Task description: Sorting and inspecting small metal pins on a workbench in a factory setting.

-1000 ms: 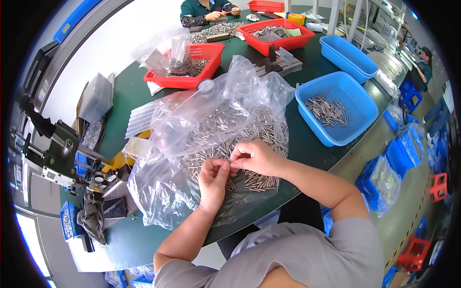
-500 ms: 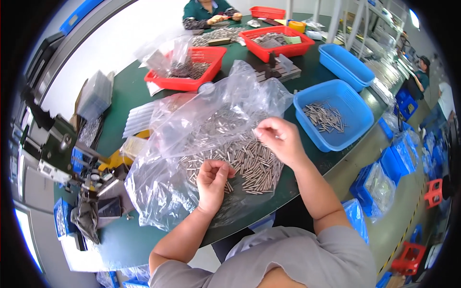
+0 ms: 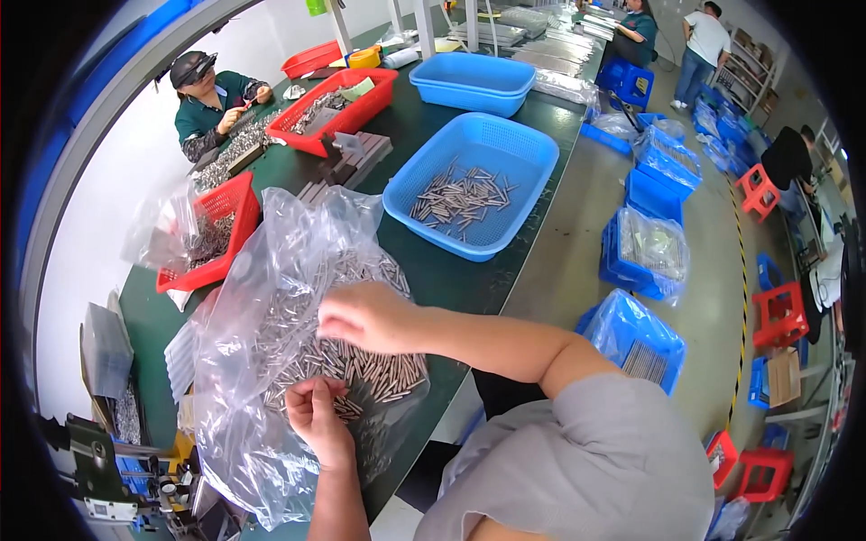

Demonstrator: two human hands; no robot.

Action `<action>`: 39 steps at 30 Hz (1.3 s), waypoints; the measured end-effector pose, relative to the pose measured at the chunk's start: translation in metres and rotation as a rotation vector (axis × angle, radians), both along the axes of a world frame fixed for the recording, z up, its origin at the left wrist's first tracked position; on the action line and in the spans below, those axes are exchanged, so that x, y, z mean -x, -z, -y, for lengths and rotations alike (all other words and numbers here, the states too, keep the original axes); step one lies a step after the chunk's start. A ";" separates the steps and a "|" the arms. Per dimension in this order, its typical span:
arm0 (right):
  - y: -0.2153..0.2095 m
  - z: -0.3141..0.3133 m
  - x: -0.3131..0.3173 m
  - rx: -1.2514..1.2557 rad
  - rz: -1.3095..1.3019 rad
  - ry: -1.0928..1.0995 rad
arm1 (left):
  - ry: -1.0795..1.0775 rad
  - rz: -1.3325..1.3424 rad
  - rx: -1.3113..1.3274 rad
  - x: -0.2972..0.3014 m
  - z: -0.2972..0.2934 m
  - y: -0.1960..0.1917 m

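A heap of small pointed metal pins (image 3: 383,374) lies in and on a large clear plastic bag (image 3: 239,397) on the green table. My left hand (image 3: 316,417) rests at the heap's near edge, its fingers curled in, thumb against the forefinger; whatever is between them is hidden. Over the middle of the heap is my right hand (image 3: 370,317), slightly blurred, fingers pressed together and pointing left; I cannot make out what they hold. Beyond it, a blue basket (image 3: 532,149) contains a loose pile of similar metal pins (image 3: 460,200).
Another blue basket (image 3: 474,74) stands farther back. Red baskets (image 3: 236,216) with metal parts line the table's far side, near grey blocks (image 3: 361,153). A co-worker (image 3: 212,99) sits across the table. Blue crates (image 3: 645,347) and red stools (image 3: 780,316) stand on the floor at right.
The view has turned to the right, so the table's things appear farther left. My right hand has moved from the heap's right side to over its middle, closer to my left hand.
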State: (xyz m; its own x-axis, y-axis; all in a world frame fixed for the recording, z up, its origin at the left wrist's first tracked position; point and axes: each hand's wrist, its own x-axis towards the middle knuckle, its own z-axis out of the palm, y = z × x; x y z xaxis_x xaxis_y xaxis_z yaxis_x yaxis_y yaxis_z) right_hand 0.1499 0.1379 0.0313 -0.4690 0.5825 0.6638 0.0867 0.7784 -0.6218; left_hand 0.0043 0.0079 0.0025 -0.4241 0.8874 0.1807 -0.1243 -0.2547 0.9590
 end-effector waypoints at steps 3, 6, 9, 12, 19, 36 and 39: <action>-0.019 -0.022 -0.024 -0.216 -0.233 0.467 | -0.003 -0.062 -0.013 0.004 0.001 0.003; -0.025 -0.049 -0.057 -0.333 -0.297 0.945 | -0.002 -0.125 -0.002 0.003 0.003 0.003; -0.032 -0.050 -0.053 -0.481 -0.285 1.007 | -0.015 -0.113 0.005 0.002 0.003 0.002; -0.005 -0.020 -0.016 -0.154 -0.041 0.273 | -0.043 -0.116 0.005 -0.001 0.002 0.001; 0.031 0.026 0.023 -0.418 0.427 -0.236 | -0.142 -0.185 -0.040 0.001 0.003 0.002; 0.040 0.023 0.038 -0.426 0.358 -0.084 | -0.132 -0.167 -0.039 0.002 0.002 0.002; 0.045 0.021 0.040 -0.424 0.397 -0.069 | -0.082 -0.133 -0.066 0.001 0.000 0.004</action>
